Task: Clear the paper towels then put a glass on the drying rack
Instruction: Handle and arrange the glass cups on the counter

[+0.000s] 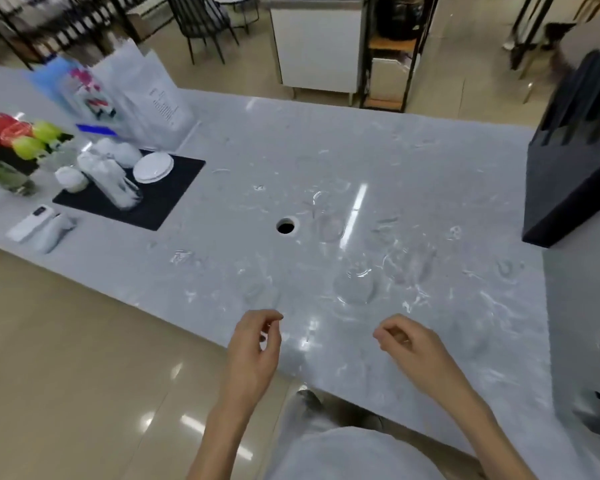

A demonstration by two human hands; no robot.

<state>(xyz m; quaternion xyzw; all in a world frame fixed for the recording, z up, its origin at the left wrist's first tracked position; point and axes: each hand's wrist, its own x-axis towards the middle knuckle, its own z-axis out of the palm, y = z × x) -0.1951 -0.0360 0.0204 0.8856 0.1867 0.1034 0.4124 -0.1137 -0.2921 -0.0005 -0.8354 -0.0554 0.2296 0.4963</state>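
Right hand (407, 341) empty, just behind glass (355, 284).

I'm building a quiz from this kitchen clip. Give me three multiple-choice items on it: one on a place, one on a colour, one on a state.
1. Where is the round hole?
A. in the counter top
B. in the floor
C. in the mat

2. What colour is the mat under the dishes?
A. white
B. black
C. red

3. What do the left hand and right hand hold?
A. a glass
B. a towel
C. nothing

Answers: 1 A, grey counter all around it; 2 B, it shows dark beneath the white plate; 3 C, both hands' fingers curl loosely over nothing.
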